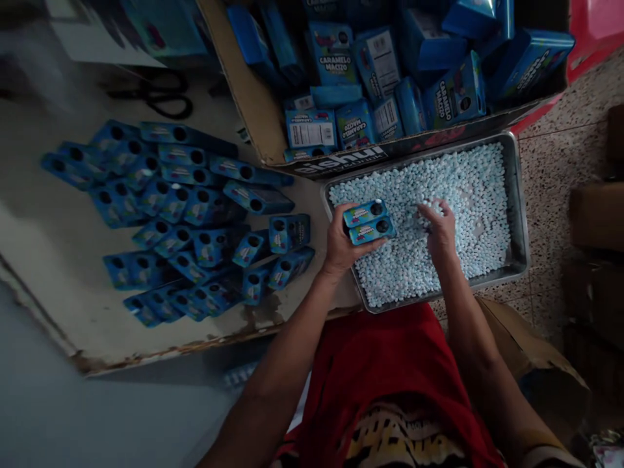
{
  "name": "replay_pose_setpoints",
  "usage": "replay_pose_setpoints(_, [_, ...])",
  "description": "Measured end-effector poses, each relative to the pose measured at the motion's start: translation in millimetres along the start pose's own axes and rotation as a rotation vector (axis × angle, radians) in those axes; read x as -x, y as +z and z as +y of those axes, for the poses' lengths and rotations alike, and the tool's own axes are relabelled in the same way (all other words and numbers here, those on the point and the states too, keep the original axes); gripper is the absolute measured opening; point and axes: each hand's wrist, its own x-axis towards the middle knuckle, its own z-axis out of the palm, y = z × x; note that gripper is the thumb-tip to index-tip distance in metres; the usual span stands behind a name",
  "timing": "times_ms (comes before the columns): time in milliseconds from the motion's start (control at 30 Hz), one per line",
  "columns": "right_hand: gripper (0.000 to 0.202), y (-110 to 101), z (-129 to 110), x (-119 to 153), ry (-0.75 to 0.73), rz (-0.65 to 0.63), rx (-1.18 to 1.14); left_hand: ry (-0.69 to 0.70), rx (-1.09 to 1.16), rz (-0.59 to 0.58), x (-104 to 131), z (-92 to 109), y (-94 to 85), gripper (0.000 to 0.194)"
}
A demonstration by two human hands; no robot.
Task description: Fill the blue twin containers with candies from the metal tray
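My left hand (338, 244) is closed around two blue candy boxes (369, 232) held side by side, their round dark holes facing up. They are over the left side of a metal tray (520, 227) filled with small pale blue and white candies (390, 276). My right hand (441, 227) is over the middle of the tray, fingers curled around some of the candies. A few pale pieces show at its fingers, though the palm is partly hidden.
Many similar blue boxes (209, 247) stand grouped on the worn white table (92, 331). A cardboard carton (244, 104) full of blue boxes adjoins the tray's far edge. Black scissors (168, 97) lie at the upper left. An open cardboard box (521, 338) is at lower right.
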Motion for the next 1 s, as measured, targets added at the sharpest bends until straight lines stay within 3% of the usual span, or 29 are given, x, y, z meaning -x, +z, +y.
replay_pose_setpoints(67, [0.036, 6, -28, 17, 0.131, -0.025, -0.387, -0.021, 0.04, -0.075, 4, 6, 7.4, 0.083])
replay_pose_setpoints(167, [0.042, 17, -65, 44, 0.085, -0.108, -0.632, -0.008, 0.025, -0.158, 9, 18, 15.5, 0.078])
replay_pose_setpoints(267, [0.039, 29, -81, 58, -0.051, -0.144, -0.551, 0.009, -0.058, -0.184, 10, 27, 19.3, 0.073])
replay_pose_setpoints(400, [0.032, 41, -72, 56, -0.218, -0.168, -0.389, -0.028, -0.179, -0.176, 4, 35, 21.9, 0.075])
replay_pose_setpoints(533, [0.04, 51, -64, 44, -0.279, -0.115, -0.28, -0.098, -0.265, -0.153, -4, 42, 26.1, 0.075])
replay_pose_setpoints(733, [0.043, 65, -66, 54, -0.368, -0.058, -0.222, 0.052, -0.316, -0.291, -7, 44, 15.7, 0.068])
replay_pose_setpoints(867, [0.051, 34, -57, 52, -0.384, -0.103, 0.152, 0.092, -0.24, -0.194, -9, 29, -4.0, 0.059])
replay_pose_setpoints(1000, [0.05, -9, -41, -9, -0.433, 0.09, 0.845, 0.011, 0.128, -0.303, -7, 13, -2.5, 0.078])
